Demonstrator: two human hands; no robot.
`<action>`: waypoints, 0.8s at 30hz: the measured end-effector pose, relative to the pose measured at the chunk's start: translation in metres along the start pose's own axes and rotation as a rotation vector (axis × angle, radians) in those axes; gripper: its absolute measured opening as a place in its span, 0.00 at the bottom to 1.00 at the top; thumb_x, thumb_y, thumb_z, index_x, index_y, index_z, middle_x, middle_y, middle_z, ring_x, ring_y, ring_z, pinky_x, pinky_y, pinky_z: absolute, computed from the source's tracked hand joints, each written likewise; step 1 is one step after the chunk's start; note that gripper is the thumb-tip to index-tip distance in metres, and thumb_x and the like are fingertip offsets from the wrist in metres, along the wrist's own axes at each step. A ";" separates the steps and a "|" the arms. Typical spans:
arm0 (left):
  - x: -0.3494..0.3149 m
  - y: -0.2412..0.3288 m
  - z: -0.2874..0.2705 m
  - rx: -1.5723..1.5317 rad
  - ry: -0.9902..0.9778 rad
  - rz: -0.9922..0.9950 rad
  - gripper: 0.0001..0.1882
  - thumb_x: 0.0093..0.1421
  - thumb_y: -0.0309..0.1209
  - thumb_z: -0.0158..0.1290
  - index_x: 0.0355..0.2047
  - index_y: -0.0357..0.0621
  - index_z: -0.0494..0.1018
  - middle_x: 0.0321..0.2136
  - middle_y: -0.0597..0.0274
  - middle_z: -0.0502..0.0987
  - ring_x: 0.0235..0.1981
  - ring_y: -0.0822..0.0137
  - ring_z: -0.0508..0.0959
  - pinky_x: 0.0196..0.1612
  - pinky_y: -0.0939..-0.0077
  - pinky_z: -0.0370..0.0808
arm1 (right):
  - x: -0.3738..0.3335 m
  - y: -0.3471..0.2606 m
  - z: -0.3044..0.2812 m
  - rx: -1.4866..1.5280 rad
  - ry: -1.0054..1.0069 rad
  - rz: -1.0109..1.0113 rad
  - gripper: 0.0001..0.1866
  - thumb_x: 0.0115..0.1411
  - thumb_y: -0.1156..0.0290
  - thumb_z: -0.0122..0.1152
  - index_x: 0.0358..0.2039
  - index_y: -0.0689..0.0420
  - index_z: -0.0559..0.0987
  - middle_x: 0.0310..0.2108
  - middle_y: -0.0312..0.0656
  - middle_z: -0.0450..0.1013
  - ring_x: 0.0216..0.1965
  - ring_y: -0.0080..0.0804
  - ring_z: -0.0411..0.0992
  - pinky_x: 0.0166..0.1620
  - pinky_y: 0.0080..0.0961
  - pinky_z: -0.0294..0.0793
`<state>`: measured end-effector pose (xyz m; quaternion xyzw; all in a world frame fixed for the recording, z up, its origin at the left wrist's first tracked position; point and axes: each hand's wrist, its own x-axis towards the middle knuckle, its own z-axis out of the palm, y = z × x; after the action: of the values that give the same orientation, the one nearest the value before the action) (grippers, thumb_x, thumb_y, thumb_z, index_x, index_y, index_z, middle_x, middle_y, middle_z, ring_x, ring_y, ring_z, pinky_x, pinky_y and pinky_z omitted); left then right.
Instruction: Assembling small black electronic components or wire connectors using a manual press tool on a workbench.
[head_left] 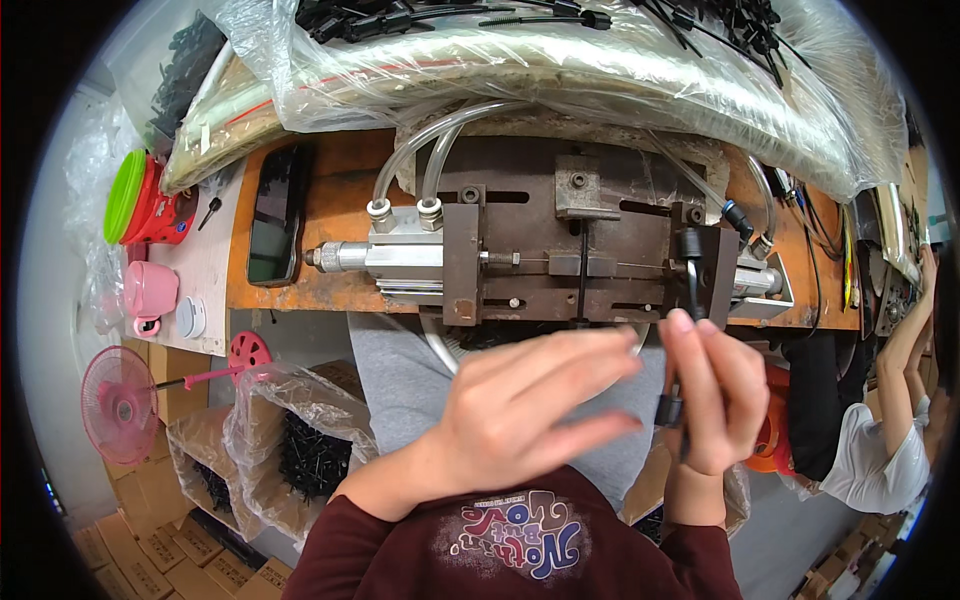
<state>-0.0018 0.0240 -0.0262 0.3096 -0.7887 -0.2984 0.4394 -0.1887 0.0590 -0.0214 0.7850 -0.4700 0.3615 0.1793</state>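
My right hand pinches a slim black cable-like piece with thick black ends, held upright before the right side of the metal fixture. Next to it, my left hand has its fingers stretched out and holds nothing; it is slightly blurred. Behind the hands, the brown metal fixture sits at the bench edge, with a silver cylinder at its left. Another thin black piece lies across the middle of the fixture, under a small steel block. Its near end is close to my left fingertips.
A phone lies on the wooden bench. Clear hoses arch from the cylinder. Plastic-wrapped bundles bearing black parts line the back. At left are a pink cup and fan; at right, another person's arm.
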 end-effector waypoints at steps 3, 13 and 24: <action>-0.003 0.011 -0.002 -0.185 0.025 0.025 0.19 0.42 0.25 0.70 0.37 0.39 0.79 0.33 0.56 0.81 0.29 0.65 0.82 0.30 0.77 0.80 | 0.003 -0.006 0.013 -0.001 0.057 -0.116 0.15 0.44 0.82 0.65 0.36 0.71 0.82 0.41 0.50 0.71 0.29 0.36 0.73 0.29 0.24 0.77; -0.011 -0.002 -0.001 0.249 -0.021 -0.001 0.17 0.41 0.21 0.65 0.35 0.37 0.79 0.41 0.54 0.79 0.35 0.63 0.80 0.34 0.72 0.77 | 0.007 0.007 0.011 0.117 0.223 0.306 0.16 0.43 0.86 0.71 0.36 0.62 0.83 0.34 0.42 0.75 0.33 0.31 0.74 0.35 0.23 0.73; -0.002 -0.017 0.009 0.518 -0.084 0.032 0.15 0.42 0.24 0.64 0.33 0.39 0.79 0.48 0.53 0.78 0.25 0.66 0.80 0.31 0.76 0.76 | 0.003 0.003 -0.010 0.912 0.250 0.903 0.14 0.50 0.86 0.63 0.39 0.64 0.76 0.37 0.46 0.71 0.25 0.23 0.71 0.27 0.15 0.72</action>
<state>-0.0047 0.0168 -0.0437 0.3867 -0.8611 -0.0922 0.3169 -0.1946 0.0617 -0.0128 0.4597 -0.5289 0.6527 -0.2880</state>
